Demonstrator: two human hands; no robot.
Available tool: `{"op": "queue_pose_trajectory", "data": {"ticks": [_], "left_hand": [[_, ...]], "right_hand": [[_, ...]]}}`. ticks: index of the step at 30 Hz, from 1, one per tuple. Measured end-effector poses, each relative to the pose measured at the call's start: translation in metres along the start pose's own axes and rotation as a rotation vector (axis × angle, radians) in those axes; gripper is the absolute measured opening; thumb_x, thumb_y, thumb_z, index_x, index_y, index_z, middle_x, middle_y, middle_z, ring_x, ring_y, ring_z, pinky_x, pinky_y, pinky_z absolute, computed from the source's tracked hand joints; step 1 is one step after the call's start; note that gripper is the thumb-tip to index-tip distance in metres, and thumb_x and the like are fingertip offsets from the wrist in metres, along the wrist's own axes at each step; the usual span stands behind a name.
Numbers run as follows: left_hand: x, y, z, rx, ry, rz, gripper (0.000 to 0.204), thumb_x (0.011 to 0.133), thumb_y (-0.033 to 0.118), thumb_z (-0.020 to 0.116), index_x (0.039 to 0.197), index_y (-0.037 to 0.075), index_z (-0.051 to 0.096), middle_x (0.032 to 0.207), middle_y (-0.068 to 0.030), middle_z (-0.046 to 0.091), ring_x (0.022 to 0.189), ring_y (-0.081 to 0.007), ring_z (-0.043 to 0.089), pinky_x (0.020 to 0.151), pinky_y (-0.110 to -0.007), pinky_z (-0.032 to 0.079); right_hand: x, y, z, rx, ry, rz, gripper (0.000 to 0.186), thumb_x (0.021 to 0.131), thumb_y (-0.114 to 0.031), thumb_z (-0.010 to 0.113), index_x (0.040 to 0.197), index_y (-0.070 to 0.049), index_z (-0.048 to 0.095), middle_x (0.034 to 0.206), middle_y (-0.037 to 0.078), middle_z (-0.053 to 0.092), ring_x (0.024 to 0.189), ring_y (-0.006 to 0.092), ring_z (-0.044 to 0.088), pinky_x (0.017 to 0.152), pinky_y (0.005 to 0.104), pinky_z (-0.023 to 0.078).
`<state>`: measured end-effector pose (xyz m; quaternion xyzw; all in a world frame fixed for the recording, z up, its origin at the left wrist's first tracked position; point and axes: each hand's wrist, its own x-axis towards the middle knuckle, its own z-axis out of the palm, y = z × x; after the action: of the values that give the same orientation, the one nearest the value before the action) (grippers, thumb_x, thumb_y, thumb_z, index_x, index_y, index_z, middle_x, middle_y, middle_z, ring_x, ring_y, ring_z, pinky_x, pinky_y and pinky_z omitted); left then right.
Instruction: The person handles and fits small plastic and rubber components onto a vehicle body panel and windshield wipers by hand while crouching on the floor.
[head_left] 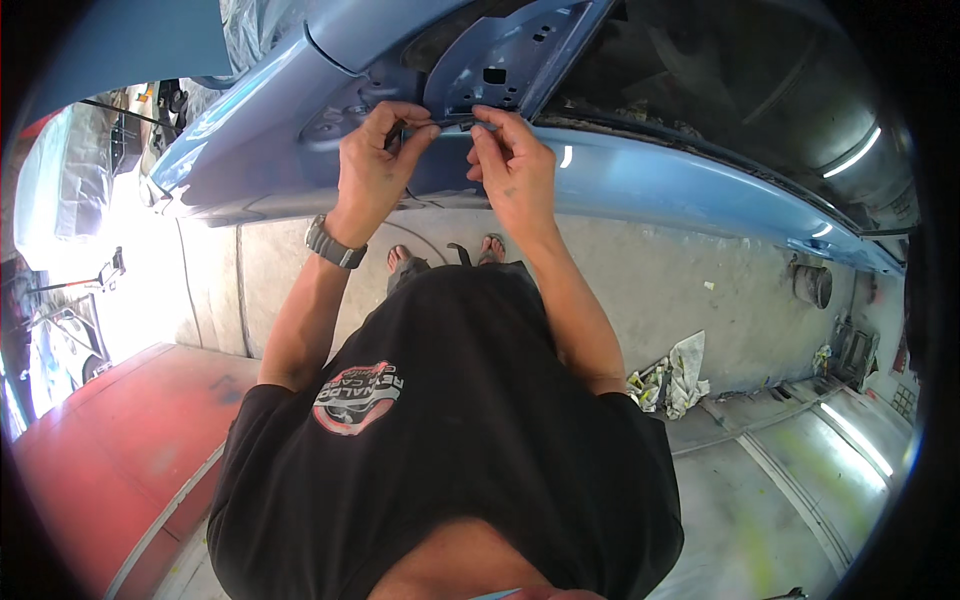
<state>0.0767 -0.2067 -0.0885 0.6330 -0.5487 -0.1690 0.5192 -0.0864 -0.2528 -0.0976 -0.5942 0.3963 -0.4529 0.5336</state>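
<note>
At the side of a blue car, both of my hands meet near the front corner of the door (640,165). My left hand (375,170) has thumb and fingers pinched together, with a wristwatch on that arm. My right hand (515,165) is pinched too, a short gap to its right. Between the fingertips runs a thin dark strip (455,124), partly hidden by the fingers; its exact kind is not clear. Just beyond it is a blue metal panel (470,70) with several cut-out holes. A dark window opening (700,90) lies to the right.
The concrete floor (640,270) runs between me and the car. A dark bucket-like container (812,287) stands at the right. Crumpled paper (687,375) lies behind my right arm. A red panel (130,430) is at lower left, and plastic sheeting (255,35) hangs beyond the fender.
</note>
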Motion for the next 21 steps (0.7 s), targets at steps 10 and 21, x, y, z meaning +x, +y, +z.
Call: {"op": "queue_pose_trajectory", "data": {"ticks": [10,21], "left_hand": [[0.002,0.000,-0.012,-0.133,-0.188,-0.216,0.013,0.091,0.007,0.073,0.099,-0.001,0.067,0.088,-0.0013,0.071,0.080,-0.0042,0.061,0.070,-0.019,0.047],[-0.002,0.002,-0.011,-0.294,-0.192,-0.302,0.020,0.097,0.018,0.066,0.097,-0.002,0.068,0.081,-0.0050,0.071,0.078,-0.0074,0.064,0.073,-0.023,0.050]], "right_hand": [[0.002,-0.004,-0.007,-0.115,-0.023,-0.050,0.018,0.093,-0.008,0.066,0.110,-0.004,0.068,0.067,0.006,0.063,0.054,0.0096,0.059,0.051,0.0264,0.047],[0.003,0.009,-0.007,-0.239,-0.006,-0.167,0.010,0.089,-0.008,0.071,0.095,-0.002,0.066,0.071,0.011,0.067,0.059,0.0236,0.066,0.057,0.0339,0.051]]}}
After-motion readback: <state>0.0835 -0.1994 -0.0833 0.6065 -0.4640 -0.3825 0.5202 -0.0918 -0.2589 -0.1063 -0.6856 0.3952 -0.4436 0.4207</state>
